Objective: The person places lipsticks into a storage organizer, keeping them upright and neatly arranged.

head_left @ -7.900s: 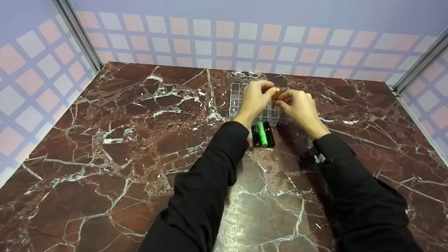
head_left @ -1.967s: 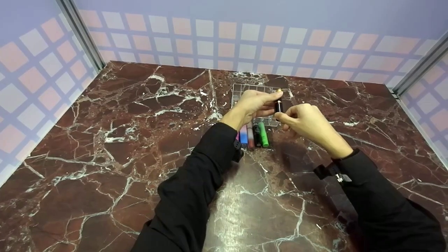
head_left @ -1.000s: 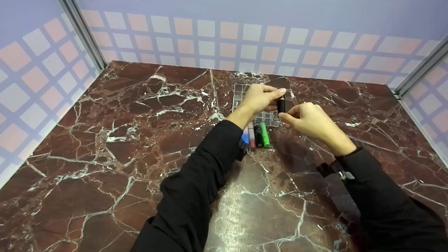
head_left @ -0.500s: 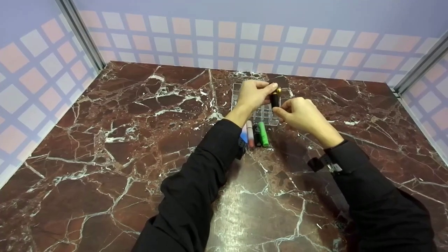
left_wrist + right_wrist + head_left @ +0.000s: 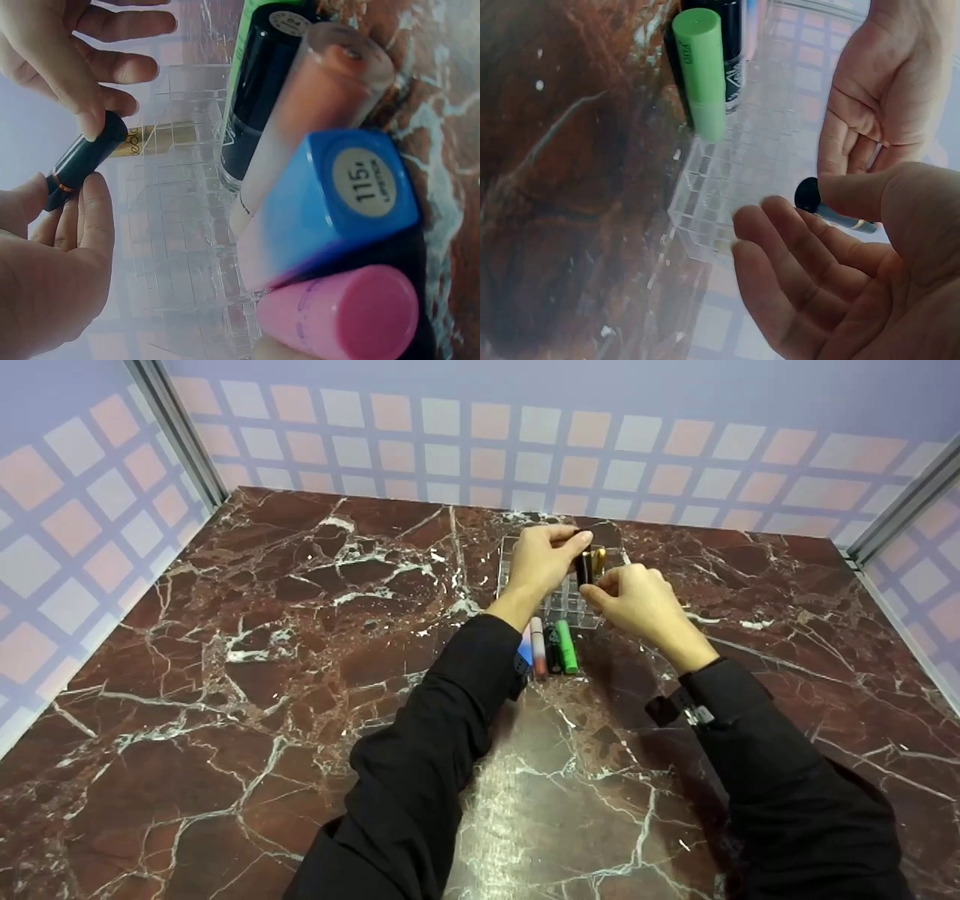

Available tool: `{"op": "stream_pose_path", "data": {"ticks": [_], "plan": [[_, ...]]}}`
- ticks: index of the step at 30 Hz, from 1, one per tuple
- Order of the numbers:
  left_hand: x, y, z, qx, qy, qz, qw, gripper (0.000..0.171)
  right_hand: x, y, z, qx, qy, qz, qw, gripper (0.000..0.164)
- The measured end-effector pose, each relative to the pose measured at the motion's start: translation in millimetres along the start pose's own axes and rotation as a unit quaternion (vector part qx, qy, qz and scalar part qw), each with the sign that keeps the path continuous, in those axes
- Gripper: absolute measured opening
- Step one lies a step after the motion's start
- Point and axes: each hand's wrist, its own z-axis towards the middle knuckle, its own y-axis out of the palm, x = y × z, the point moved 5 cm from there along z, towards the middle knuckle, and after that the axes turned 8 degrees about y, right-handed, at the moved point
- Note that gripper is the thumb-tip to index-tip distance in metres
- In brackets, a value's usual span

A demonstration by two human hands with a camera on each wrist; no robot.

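A black lipstick tube [image 5: 585, 570] with a thin gold ring is held upright above the clear compartment organizer [image 5: 570, 615]. My left hand [image 5: 541, 564] pinches its upper end between thumb and fingers. Lower down, my right hand [image 5: 637, 598] pinches the other end, its remaining fingers spread loosely in the right wrist view. Just behind the tube, a gold lipstick [image 5: 598, 559] stands in the organizer; its lettering shows in the left wrist view. The left hand and forearm cover part of the organizer.
In front of the organizer lies a row of tubes: green [image 5: 566, 649], black [image 5: 553, 651], clear-and-red [image 5: 538, 651], a blue lipstick [image 5: 352, 195] labelled 115 and a pink tube [image 5: 360, 307]. Walls [image 5: 487, 442] bound the marble table [image 5: 225, 750] behind and at the sides.
The gold lipstick, earlier between both hands, now stands in the organizer. The black tube has left the right end of the row; lately both hands have shifted it up and left.
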Motion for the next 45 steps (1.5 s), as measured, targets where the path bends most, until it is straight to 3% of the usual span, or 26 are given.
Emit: {"op": "stream_pose_path", "data": {"ticks": [4,7,21,34,45], "plan": [[0.3,-2.5,1.8,0.010,0.023,0.070,0.9973,0.030,1,5,4,0.037,0.004,0.006,0.999,0.028],[-0.3,-4.7,2.4,0.019,0.033,0.086,0.9955,0.029,1,8,7,0.050,0.006,0.007,0.999,0.026],[1.1,-3.5,4.1,0.032,0.051,0.103,0.9929,0.028,7,12,8,0.047,0.003,0.013,0.999,0.020],[5.8,-3.0,5.2,0.043,0.062,0.064,0.9951,0.031,8,14,8,0.000,-0.018,0.008,1.000,0.015],[4.8,3.8,3.2,0.021,0.075,0.061,0.9951,0.032,9,18,8,-0.018,-0.044,0.013,0.999,0.010]]}}
